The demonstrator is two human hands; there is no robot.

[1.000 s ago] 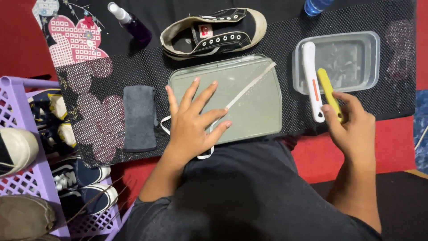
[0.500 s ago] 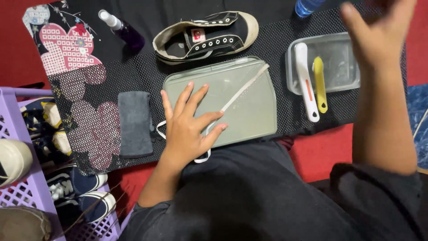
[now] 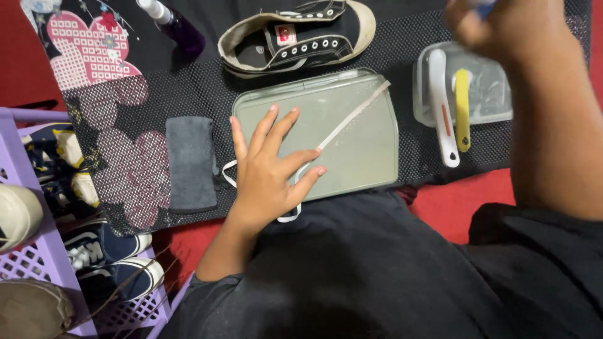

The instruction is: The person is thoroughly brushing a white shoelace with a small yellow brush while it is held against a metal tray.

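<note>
My left hand (image 3: 271, 168) lies flat, fingers spread, on the near left part of a pale grey-green metal tray (image 3: 364, 160). A white shoelace (image 3: 352, 119) runs diagonally across the tray and passes under that hand's fingers, looping off the tray's near edge. My right hand (image 3: 509, 31) is raised at the top right, blurred, above a clear plastic tub (image 3: 490, 94); its fingers curl around a blue thing (image 3: 483, 7) cut off by the frame's top edge. A white brush (image 3: 441, 110) and a yellow brush (image 3: 463, 107) rest in the tub.
A black low sneaker (image 3: 301, 34) without its lace lies beyond the tray. A grey cloth (image 3: 190, 162) and a purple spray bottle (image 3: 179, 31) sit to the left on a black mesh mat (image 3: 207, 88). A purple rack (image 3: 38, 263) holds several shoes at the left.
My right hand let go of the yellow brush, which now lies in the tub, and rose to the far right top. The left hand stayed flat on the tray.
</note>
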